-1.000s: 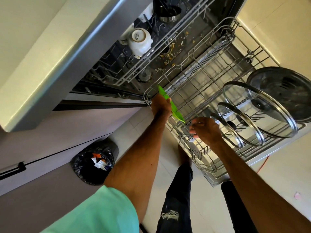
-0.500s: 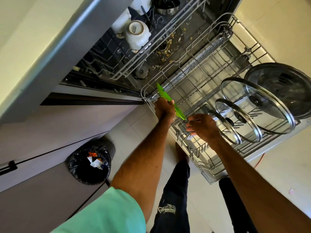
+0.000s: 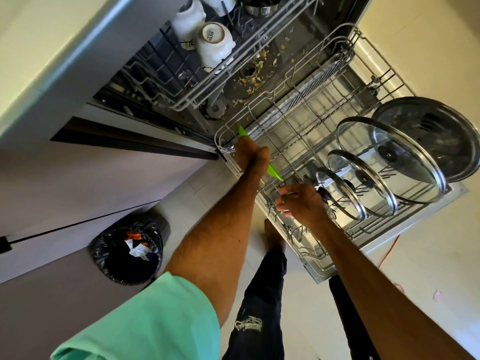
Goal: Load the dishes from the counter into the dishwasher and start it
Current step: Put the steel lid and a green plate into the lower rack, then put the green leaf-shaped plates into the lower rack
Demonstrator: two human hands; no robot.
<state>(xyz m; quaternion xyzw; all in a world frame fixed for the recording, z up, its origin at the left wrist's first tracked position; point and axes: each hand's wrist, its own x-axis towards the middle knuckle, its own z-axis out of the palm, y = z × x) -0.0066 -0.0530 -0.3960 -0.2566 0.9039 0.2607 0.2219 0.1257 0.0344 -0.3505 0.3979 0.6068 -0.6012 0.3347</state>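
The dishwasher's lower rack (image 3: 377, 81) is pulled out over the open door. My left hand (image 3: 253, 157) grips a bright green plastic utensil (image 3: 275, 174) at the rack's near left corner, with both ends sticking out of the fist. My right hand (image 3: 302, 203) is just beside the utensil's tip, its fingers curled and pinching something thin and metallic; I cannot tell if it is a rack wire or a utensil. Three glass lids (image 3: 389, 157) stand on edge in the rack to the right, with a steel pan (image 3: 428, 136) behind them.
The upper rack (image 3: 207, 92) holds upturned white cups (image 3: 215, 44) and a steel bowl (image 3: 262, 7). Food scraps (image 3: 254, 74) lie on the tub floor. A black-lined bin (image 3: 130, 248) stands on the floor at left, an orange cord (image 3: 389, 250) at right. My legs are below the rack.
The right hand has drawn back slightly from the green utensil's tip and curled tighter. The left hand keeps its grip on the utensil at the rack corner.
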